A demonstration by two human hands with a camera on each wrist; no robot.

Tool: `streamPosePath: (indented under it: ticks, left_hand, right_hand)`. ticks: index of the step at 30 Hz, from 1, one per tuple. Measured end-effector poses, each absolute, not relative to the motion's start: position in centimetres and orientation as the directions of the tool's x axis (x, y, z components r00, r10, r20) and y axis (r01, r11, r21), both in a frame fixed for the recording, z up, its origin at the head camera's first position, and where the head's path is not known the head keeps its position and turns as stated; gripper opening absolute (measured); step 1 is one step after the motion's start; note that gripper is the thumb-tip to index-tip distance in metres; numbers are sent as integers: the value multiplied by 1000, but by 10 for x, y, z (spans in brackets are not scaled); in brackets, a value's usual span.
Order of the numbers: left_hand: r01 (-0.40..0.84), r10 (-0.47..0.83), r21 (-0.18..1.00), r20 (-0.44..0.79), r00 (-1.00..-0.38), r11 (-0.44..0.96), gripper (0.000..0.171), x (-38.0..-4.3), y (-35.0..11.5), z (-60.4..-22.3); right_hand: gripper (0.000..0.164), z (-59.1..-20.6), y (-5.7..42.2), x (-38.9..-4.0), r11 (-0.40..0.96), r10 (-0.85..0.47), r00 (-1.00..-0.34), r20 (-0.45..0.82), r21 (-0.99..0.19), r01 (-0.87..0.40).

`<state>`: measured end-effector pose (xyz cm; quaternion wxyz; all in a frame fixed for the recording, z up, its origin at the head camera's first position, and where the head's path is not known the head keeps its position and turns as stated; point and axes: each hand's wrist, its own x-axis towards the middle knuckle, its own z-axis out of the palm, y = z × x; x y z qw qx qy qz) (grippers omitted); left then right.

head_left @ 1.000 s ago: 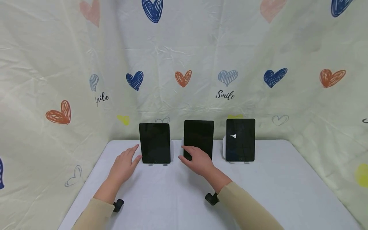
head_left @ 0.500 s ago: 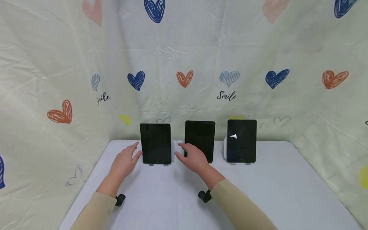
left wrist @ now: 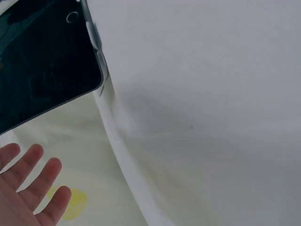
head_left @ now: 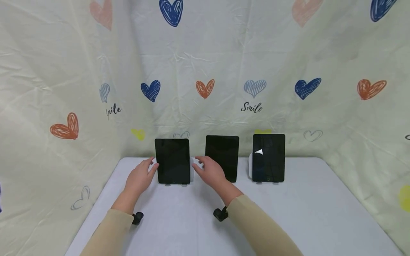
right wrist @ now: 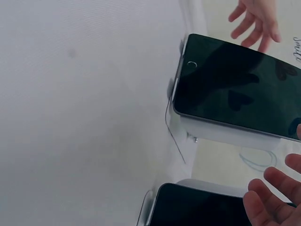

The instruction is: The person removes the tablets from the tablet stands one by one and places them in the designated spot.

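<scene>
A black tablet [head_left: 173, 161] stands upright at the left of the row, on a white stand [right wrist: 225, 132]. Beside its left edge, my left hand [head_left: 139, 177] has its fingers spread; the left wrist view shows a gap between those fingers [left wrist: 42, 183] and the tablet. On the other side, my right hand [head_left: 211, 172] reaches toward the right edge, with fingers [right wrist: 277, 183] extended. One right fingertip overlaps the tablet's edge in the right wrist view; I cannot tell whether it touches. Behind my right hand stands a second tablet [head_left: 225, 153], partly covered by it.
A third black tablet [head_left: 268, 158] stands at the right end of the row, with a white reflection on its screen. All stand near the back of a white-covered table [head_left: 288, 220]. A heart-patterned curtain [head_left: 224, 60] hangs behind and at the sides.
My right hand has moved left, away from the middle tablet and toward the left tablet's right edge. My left hand has shifted only slightly. The tablets stay in place.
</scene>
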<state>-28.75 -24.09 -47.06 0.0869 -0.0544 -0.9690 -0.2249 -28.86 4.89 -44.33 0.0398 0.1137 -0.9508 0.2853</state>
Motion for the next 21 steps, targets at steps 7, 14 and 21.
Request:
streamPosePath:
  ticks: [7, 14, 21]
  left_hand:
    - [140, 58, 455, 189, -980, 879, 68, -295, -239, -468]
    - [122, 29, 485, 196, -980, 866, 66, -303, -236, -469]
    - [133, 31, 474, 217, -976, 870, 49, -306, -230, -466]
  right_hand:
    - [44, -442, 41, -294, 804, -189, -972, 142, -546, -237]
    - [44, -442, 34, -302, 804, -185, -973, 138, -548, -231]
    - [42, -443, 27, -306, 811, -169, -975, 142, -542, -220]
